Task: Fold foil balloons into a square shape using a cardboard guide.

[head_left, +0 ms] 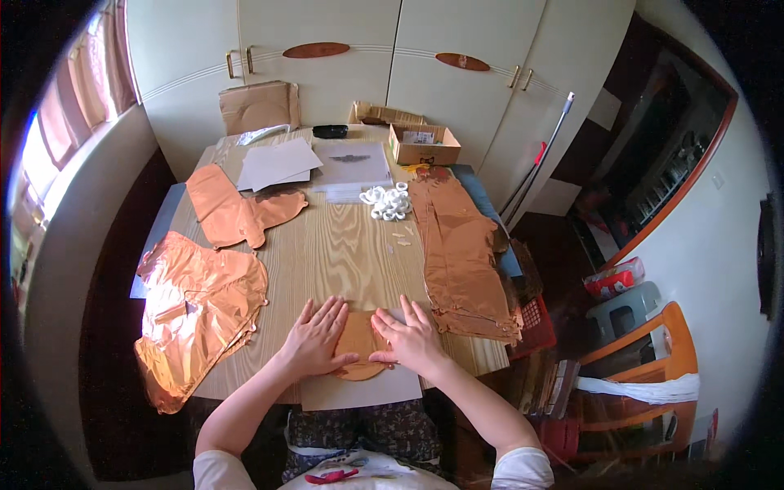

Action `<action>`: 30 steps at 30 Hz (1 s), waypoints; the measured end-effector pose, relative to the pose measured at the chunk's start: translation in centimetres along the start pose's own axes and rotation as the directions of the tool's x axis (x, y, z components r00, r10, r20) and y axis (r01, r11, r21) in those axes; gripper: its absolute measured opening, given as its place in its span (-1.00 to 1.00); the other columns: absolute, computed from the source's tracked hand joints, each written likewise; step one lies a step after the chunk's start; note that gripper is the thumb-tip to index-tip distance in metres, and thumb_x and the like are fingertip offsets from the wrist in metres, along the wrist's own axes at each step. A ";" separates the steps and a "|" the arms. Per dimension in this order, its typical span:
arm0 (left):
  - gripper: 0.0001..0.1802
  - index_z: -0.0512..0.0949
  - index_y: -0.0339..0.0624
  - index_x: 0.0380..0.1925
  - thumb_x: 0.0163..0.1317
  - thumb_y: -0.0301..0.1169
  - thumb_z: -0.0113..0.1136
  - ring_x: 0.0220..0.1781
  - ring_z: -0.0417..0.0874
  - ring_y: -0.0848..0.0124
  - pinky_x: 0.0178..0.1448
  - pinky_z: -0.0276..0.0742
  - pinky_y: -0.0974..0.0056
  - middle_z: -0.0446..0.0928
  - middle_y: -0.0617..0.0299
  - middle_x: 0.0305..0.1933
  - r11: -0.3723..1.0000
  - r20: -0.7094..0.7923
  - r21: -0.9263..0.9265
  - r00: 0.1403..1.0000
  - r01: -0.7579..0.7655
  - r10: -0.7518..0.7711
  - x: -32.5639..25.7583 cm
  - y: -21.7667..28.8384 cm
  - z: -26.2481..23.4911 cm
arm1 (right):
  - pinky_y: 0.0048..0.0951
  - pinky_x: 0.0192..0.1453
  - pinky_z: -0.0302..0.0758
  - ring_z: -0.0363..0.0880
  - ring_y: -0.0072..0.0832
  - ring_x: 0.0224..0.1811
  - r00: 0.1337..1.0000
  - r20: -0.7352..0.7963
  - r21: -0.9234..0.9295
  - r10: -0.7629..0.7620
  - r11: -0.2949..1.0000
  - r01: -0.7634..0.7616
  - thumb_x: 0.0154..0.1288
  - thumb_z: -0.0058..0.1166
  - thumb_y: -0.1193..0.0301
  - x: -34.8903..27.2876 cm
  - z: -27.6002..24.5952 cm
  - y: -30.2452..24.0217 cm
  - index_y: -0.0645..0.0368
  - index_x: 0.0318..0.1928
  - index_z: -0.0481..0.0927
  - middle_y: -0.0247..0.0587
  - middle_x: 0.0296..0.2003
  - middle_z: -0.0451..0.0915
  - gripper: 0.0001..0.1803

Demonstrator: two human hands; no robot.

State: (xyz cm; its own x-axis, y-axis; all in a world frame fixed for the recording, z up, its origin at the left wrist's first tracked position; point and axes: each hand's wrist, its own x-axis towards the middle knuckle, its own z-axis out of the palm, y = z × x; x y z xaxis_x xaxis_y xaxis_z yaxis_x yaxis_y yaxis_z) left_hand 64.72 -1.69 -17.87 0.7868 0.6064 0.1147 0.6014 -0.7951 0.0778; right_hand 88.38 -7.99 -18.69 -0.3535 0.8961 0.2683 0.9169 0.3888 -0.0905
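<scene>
My left hand (pixel 317 336) lies flat with its fingers stretched out on the left side of a folded copper-coloured foil piece (pixel 358 339). Pressed on that piece's right side is my right hand (pixel 411 339), its fingers also spread. The thumbs point at each other across the foil, whose lower edge is rounded. Beneath it a pale grey sheet (pixel 359 394) sticks out at the table's near edge. To the left lies a large, shiny, crumpled copper foil balloon (pixel 204 306), flat and without air. Flat copper foil pieces (pixel 457 253) are stacked at the right.
Another flat foil balloon (pixel 222 208) lies far left on the wooden table (pixel 339 257). Behind are grey sheets (pixel 278 162), a pile of clear plastic bags (pixel 355 167), white ring-like coils (pixel 386 202) and an open cardboard box (pixel 425 147). A wooden chair (pixel 678 351) stands at the right.
</scene>
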 end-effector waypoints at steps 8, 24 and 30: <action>0.08 0.06 -0.33 0.41 0.20 0.40 -0.21 0.56 0.02 0.17 0.54 -0.24 -0.17 0.07 -0.01 0.51 0.998 0.084 -0.002 0.994 0.067 -0.067 -1.8 -0.9 -1.2 | 0.06 0.48 0.04 0.20 0.24 0.35 0.999 0.001 0.001 0.034 0.999 -0.034 0.00 0.05 -0.37 -0.2 0.3 0.0 -0.03 0.22 0.51 -0.33 0.24 0.48 -0.10; -0.19 0.15 -0.25 0.40 0.39 0.17 -0.27 0.57 -0.02 0.14 0.56 -0.18 -0.05 0.06 -0.05 0.51 0.992 0.036 0.055 0.993 0.114 -0.116 0.3 -0.8 -2.9 | 0.14 0.51 -0.07 0.15 0.16 0.40 0.996 0.067 -0.023 0.057 0.998 -0.055 0.01 0.12 -0.29 -0.1 -0.5 -0.3 0.01 0.28 0.43 -0.33 0.29 0.42 -0.09; -0.17 0.07 -0.28 0.41 0.38 0.16 -0.24 0.56 -0.01 0.13 0.56 -0.13 0.03 0.06 -0.06 0.50 0.978 0.027 -0.165 0.990 -0.129 0.135 2.1 1.0 0.7 | 0.13 0.52 -0.11 0.10 0.11 0.44 0.984 0.165 -0.067 0.066 0.996 -0.056 0.06 0.12 -0.25 0.2 -1.1 -0.9 0.02 0.29 0.41 -0.37 0.33 0.36 -0.12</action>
State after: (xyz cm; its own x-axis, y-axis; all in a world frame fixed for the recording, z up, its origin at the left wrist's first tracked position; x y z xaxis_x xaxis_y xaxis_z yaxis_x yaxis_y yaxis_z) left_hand 67.09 -1.18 -18.19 0.8645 0.4931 0.0974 0.4637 -0.8572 0.2243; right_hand 87.72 -8.34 -17.45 -0.3179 0.9428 0.0998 0.9455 0.3232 -0.0409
